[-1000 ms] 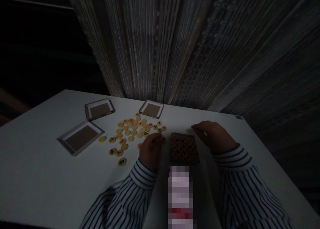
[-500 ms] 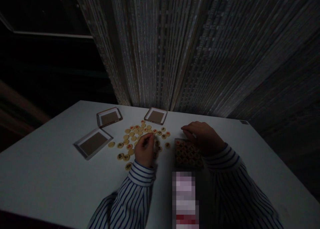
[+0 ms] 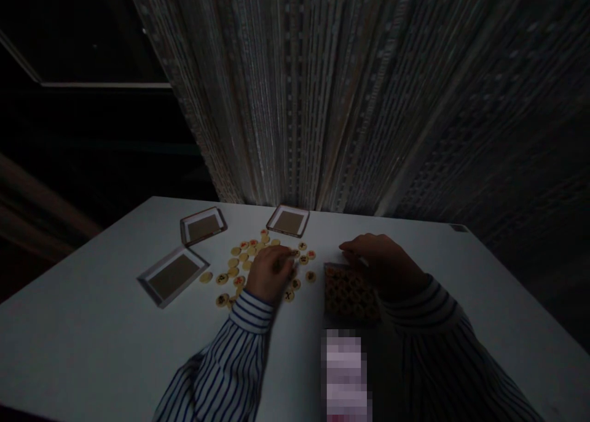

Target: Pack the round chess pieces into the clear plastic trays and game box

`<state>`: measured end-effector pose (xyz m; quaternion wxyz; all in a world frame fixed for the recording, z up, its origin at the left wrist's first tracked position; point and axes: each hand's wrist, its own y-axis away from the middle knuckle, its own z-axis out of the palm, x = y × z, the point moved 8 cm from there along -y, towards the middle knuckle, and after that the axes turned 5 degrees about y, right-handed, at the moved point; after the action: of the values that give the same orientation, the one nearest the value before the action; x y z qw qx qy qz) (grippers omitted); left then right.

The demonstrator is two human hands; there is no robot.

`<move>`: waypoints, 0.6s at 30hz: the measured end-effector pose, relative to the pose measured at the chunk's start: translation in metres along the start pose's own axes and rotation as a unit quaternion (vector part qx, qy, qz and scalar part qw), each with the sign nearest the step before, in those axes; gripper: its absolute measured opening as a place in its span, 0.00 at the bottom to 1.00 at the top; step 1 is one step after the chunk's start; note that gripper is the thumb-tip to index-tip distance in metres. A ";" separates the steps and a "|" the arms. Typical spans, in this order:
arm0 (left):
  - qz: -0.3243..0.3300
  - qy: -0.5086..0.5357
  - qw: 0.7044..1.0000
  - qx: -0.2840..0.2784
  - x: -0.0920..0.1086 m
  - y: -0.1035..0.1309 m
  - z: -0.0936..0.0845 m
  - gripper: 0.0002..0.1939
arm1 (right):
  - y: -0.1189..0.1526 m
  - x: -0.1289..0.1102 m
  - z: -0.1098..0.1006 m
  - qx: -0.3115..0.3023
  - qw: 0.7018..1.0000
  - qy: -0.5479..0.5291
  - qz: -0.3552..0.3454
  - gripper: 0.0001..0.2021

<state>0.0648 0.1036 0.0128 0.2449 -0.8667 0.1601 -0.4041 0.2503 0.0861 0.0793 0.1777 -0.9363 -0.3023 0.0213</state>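
Round wooden pieces (image 3: 233, 263) with red or black characters lie scattered on the white table. My left hand (image 3: 271, 272) is over their right part, its fingers curled and pinched near a piece (image 3: 295, 253); what is between the fingertips is too small to make out. A dark box (image 3: 349, 292) filled with rows of such pieces stands on the right. Over its upper right corner is my right hand (image 3: 380, 262), fingers bent together and thumb below, and whatever they hold is hidden.
Two shallow trays (image 3: 203, 226) (image 3: 173, 276) lie left of the scattered pieces, and a third tray (image 3: 288, 220) is behind them. A string curtain (image 3: 295, 90) hangs behind the table (image 3: 106, 324). A small dark patch (image 3: 458, 228) marks the far right corner.
My left hand has shifted slightly, uncovering a black-marked piece on its right and covering some on its left. The whole view has tilted a little; my right hand stays by the box.
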 end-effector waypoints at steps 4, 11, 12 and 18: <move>0.034 -0.103 0.993 -0.043 0.004 0.014 0.012 0.14 | -0.002 0.001 0.004 0.001 1.000 0.000 -0.001 0.12; -0.002 -0.230 0.973 0.002 0.005 0.019 0.016 0.11 | -0.004 -0.006 0.006 0.005 1.000 0.011 -0.014 0.11; -0.003 -0.237 0.972 0.003 0.004 0.019 0.016 0.11 | -0.004 -0.006 0.006 0.006 1.000 0.010 -0.015 0.11; -0.006 -0.233 0.971 -0.052 -0.005 0.020 0.024 0.07 | -0.004 -0.005 0.009 -0.001 1.000 0.006 -0.021 0.10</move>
<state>0.0787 0.0967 -0.0152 0.2276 -0.9495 0.1143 -0.1831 0.2424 0.0890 0.0714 0.1793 -0.9300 -0.3208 0.0112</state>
